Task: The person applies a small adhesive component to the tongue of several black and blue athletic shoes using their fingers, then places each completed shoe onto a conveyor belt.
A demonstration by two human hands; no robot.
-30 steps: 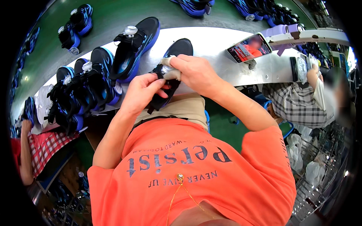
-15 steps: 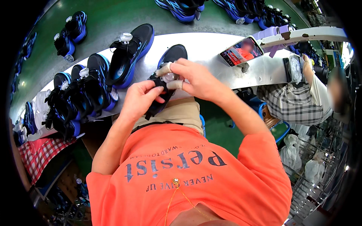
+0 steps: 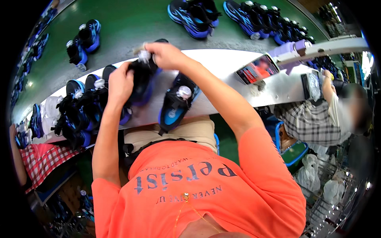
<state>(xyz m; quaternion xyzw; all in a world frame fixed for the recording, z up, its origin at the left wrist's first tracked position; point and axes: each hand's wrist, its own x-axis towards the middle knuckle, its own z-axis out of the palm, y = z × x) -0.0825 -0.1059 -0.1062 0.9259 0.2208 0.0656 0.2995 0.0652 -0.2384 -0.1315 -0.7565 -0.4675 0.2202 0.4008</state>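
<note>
A black sneaker with a blue-purple sole [image 3: 142,85], slightly blurred, is between my two hands at the bench's near side. My left hand [image 3: 121,84] grips its collar on the left, fingers closed. From the right, my right hand [image 3: 166,56] reaches across and holds the upper near its whitish dial; beige covers wrap some fingertips. A second sneaker [image 3: 171,106], with a white dial on its tongue and a light blue insole, rests untouched at the bench edge, heel toward me.
Several similar sneakers [image 3: 85,109] stand close together on the left of the metal bench [image 3: 222,65]. A phone [image 3: 258,70] leans beside a pale curved arm [image 3: 321,51] on the right. More sneakers [image 3: 194,18] sit on the green surface beyond. A co-worker in a plaid garment [image 3: 311,121] is at the right.
Both hands have left the nearer sneaker and moved left and away from me to the neighbouring one. The nearer sneaker now lies free at the bench edge.
</note>
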